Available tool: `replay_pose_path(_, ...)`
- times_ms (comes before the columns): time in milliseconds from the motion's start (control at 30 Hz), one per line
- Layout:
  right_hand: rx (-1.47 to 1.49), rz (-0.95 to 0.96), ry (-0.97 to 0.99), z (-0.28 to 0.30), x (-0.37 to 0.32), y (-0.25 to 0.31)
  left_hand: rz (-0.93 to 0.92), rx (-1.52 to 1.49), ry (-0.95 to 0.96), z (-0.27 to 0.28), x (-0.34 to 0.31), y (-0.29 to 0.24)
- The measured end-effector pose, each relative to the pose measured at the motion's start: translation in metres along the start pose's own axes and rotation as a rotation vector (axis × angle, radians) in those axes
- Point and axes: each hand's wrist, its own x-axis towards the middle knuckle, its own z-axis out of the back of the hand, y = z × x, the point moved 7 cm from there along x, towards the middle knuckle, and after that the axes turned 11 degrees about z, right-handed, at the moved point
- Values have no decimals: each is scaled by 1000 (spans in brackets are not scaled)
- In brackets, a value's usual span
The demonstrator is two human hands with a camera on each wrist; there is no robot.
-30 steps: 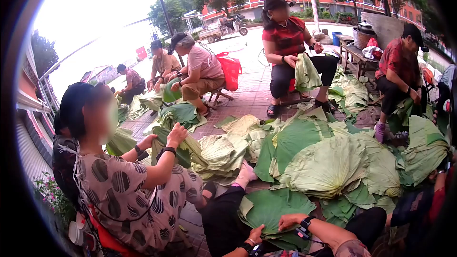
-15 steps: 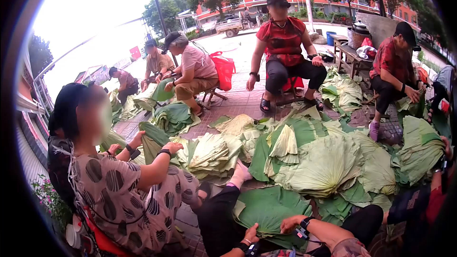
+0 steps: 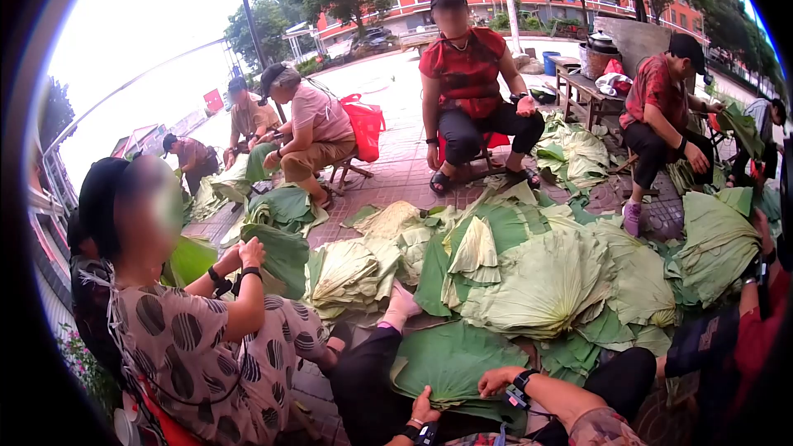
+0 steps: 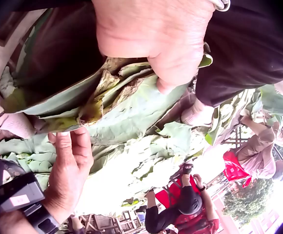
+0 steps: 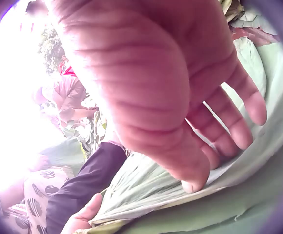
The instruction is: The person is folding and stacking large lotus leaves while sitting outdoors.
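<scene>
A stack of large green leaves (image 3: 458, 359) lies across the lap in the head view, its layered edge (image 4: 131, 92) showing in the left wrist view. My left hand (image 3: 423, 408) grips the near edge, thumb on top; it fills the top of the left wrist view (image 4: 156, 34). To its right, my right hand (image 3: 500, 381) rests on the stack. In the right wrist view my right hand (image 5: 180, 83) has loosely spread fingers, and its thumb and fingertips touch the pale leaf surface (image 5: 151, 185).
Heaped pale and green leaves (image 3: 537, 281) cover the paving ahead. A person in a patterned top (image 3: 190, 347) sits close on the left; others sit on low stools around the heap. A wooden bench (image 3: 582, 92) with pots stands behind, at the right.
The head view has shifted slightly right. The neighbour on the left has brought both hands together on a leaf. At the right, a seated person now holds a leaf up. My hands have barely moved.
</scene>
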Motion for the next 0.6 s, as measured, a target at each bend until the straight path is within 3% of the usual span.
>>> replay_pose_path(100,-17,-13,-9,6,3,0,0,18,-9,-14,-11,1)
replay_pose_path(200,-23,-34,-26,33,-7,17,-40,40,121,-28,-15,-5)
replay_pose_path(333,-300,55,-264,74,-20,43,78,55,189,-6,12,6)
replay_pose_path(400,-440,270,-473,85,-21,59,109,81,123,-2,11,12)
replay_pose_path(467,-421,287,-444,69,-17,65,137,125,1,13,20,13)
replay_pose_path(600,-398,357,-292,20,9,57,120,171,13,34,37,10)
